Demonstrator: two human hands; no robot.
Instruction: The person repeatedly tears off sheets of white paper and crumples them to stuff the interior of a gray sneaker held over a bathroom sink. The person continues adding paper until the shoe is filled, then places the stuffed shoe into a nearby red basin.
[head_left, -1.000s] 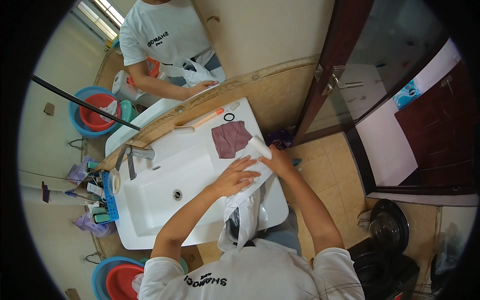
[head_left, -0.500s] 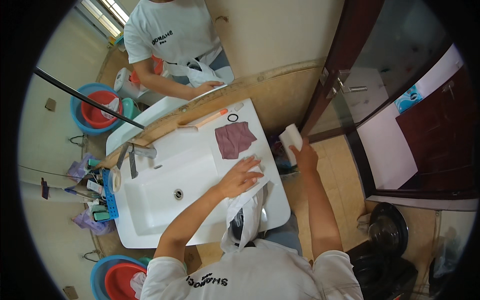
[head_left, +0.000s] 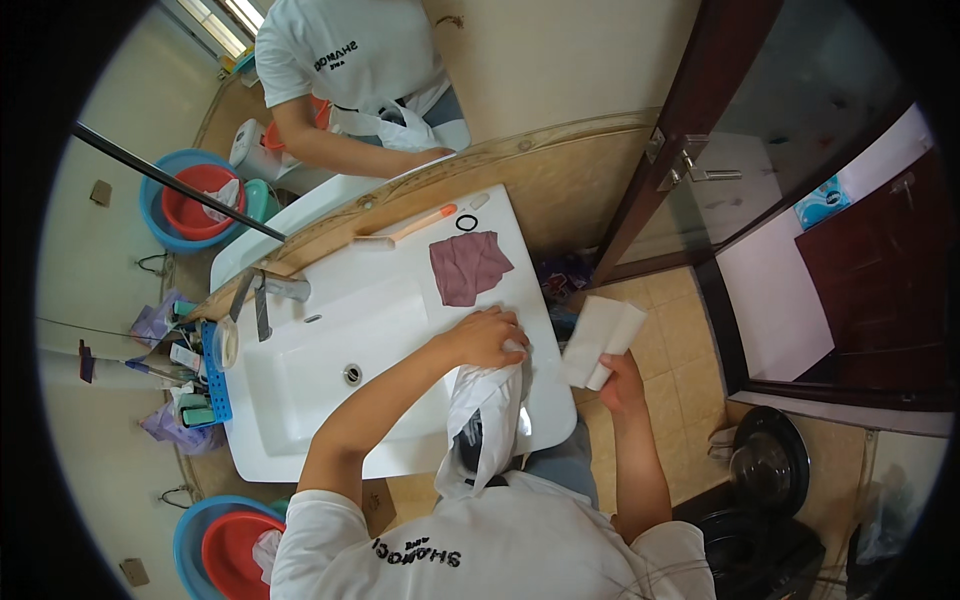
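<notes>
On the right-hand ledge of the sink point(head_left: 552, 400), the left hand point(head_left: 490, 338) curls its fingers around the top of a white bag point(head_left: 485, 405), which trails over the sink's near edge. Beyond the sink's right edge, the right hand point(head_left: 622, 383) grips a folded white sheet point(head_left: 605, 335) by its near end. Toward the sink's far right corner lie a mauve cloth point(head_left: 470, 268), a black ring point(head_left: 467, 223) and an orange-handled brush point(head_left: 425, 222).

White bundle point(head_left: 488, 385) partly hidden by left hand point(head_left: 487, 337); dark object point(head_left: 466, 442) inside unclear; mirrored person point(head_left: 365, 60) cut off above.
</notes>
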